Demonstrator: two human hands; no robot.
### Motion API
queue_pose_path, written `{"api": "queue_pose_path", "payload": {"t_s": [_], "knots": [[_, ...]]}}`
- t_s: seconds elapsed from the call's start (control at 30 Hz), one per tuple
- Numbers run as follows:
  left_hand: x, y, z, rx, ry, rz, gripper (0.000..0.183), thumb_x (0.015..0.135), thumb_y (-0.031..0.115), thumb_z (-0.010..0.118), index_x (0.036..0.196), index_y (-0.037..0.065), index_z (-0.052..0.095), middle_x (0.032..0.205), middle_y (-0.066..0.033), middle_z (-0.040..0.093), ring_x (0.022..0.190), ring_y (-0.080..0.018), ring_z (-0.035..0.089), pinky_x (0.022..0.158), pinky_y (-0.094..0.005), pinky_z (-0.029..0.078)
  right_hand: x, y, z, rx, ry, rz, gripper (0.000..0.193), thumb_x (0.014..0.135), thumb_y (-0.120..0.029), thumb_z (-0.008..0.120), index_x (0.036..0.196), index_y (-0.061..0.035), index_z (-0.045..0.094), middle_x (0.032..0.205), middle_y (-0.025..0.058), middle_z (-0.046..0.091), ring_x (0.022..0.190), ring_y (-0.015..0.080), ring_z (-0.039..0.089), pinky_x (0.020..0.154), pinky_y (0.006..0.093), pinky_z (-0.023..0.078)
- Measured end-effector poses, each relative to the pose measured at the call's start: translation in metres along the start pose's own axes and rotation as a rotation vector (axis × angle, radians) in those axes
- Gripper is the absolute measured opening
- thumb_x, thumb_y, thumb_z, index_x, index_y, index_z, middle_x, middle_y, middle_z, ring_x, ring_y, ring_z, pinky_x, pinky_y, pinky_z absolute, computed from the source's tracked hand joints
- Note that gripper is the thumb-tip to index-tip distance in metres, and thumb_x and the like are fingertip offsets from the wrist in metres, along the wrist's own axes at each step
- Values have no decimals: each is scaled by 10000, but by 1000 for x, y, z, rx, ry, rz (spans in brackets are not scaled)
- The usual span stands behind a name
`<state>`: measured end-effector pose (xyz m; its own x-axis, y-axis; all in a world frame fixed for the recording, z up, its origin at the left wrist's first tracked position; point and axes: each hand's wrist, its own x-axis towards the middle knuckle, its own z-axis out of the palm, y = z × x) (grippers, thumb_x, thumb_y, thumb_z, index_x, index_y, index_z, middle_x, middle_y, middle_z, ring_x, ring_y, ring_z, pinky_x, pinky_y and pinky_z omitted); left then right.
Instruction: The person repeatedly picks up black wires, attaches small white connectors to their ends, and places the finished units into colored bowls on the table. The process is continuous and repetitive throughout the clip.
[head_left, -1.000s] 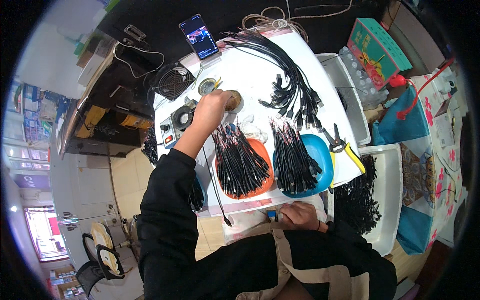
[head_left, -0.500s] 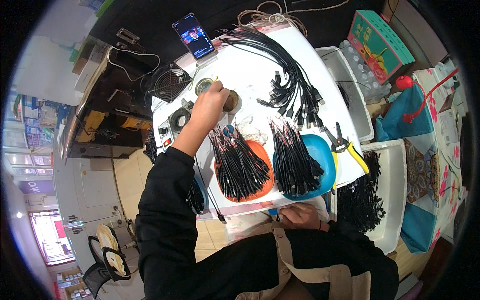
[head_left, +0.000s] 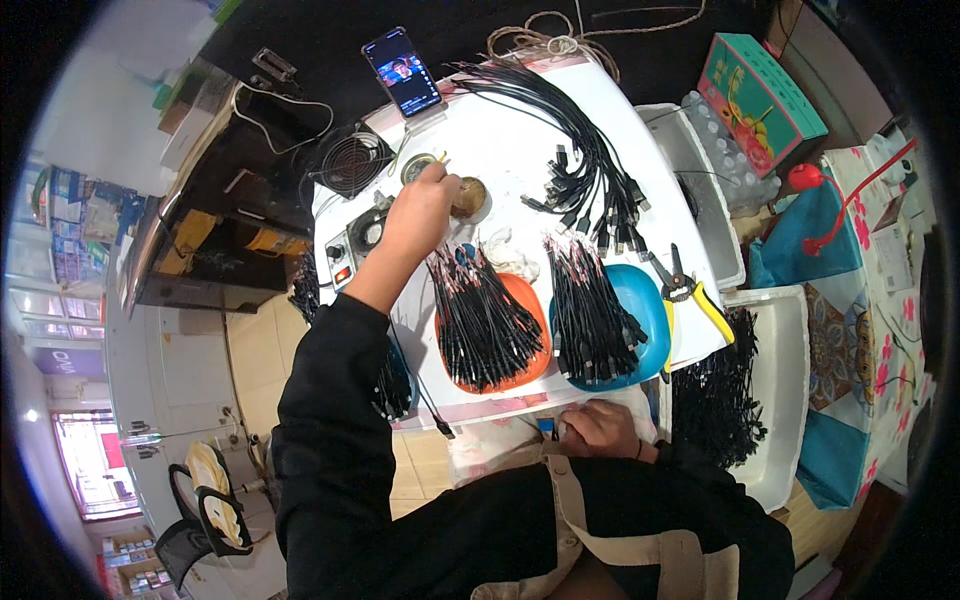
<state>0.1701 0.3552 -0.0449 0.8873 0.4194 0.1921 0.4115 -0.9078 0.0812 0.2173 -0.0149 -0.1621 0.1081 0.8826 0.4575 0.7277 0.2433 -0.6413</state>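
My left hand [head_left: 422,212] reaches across the white table, fingers pinched together beside two small round tins: a far tin [head_left: 417,167] and a brownish tin [head_left: 469,197]. What the fingers hold is hidden; a thin yellow tip [head_left: 442,158] shows just beyond them. Under the left forearm runs a black cable [head_left: 425,394], its plug hanging past the table's front edge. In my lap, my right hand [head_left: 602,430] is curled closed, and I cannot make out anything in it. Bundles of black cables with stripped ends lie in an orange tray [head_left: 541,350] and a blue tray [head_left: 655,345].
Wire strippers with yellow handles [head_left: 690,290] lie at the table's right. Loose USB cables [head_left: 590,150] spread across the back. A phone [head_left: 402,75] stands near a round fan [head_left: 352,163]; a small control box [head_left: 341,262] sits left. White foam bins [head_left: 785,370] flank the right side.
The view has shifted slightly. My left hand remains beside the tins with its fingers pinched, and my right hand stays curled in my lap.
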Motion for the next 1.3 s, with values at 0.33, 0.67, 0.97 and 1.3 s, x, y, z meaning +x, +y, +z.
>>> {"api": "queue_pose_path", "payload": {"t_s": [0.33,0.67,0.97,1.3], "knots": [[-107,-21,-68,-255,266,-265,76,836,14,621,905,2,591,768,-190,631,677,-368,617,612,-368,487,1,-15,-2,-54,-68,41,157,728,-114,661,872,-78,608,751,62,645,694,209,612,559,324,511],[-108,-73,-48,-58,246,-140,95,780,10,655,873,6,668,812,-147,610,754,-335,611,664,-392,482,3,-20,11,-87,-65,39,140,729,-108,659,850,-73,598,767,81,655,688,229,622,571,339,513],[-94,-84,-42,74,67,-103,95,790,22,628,879,-5,651,878,-155,596,800,-361,609,693,-414,486,8,-17,9,-73,-62,33,172,701,-99,674,855,-66,604,720,78,636,651,232,613,572,339,505],[-82,-80,-47,304,-93,-2,122,755,5,570,847,-12,647,837,-149,571,770,-352,614,685,-427,491,10,-14,8,-17,-80,35,175,701,-97,669,858,-61,601,693,75,616,647,232,611,567,340,503]]}}
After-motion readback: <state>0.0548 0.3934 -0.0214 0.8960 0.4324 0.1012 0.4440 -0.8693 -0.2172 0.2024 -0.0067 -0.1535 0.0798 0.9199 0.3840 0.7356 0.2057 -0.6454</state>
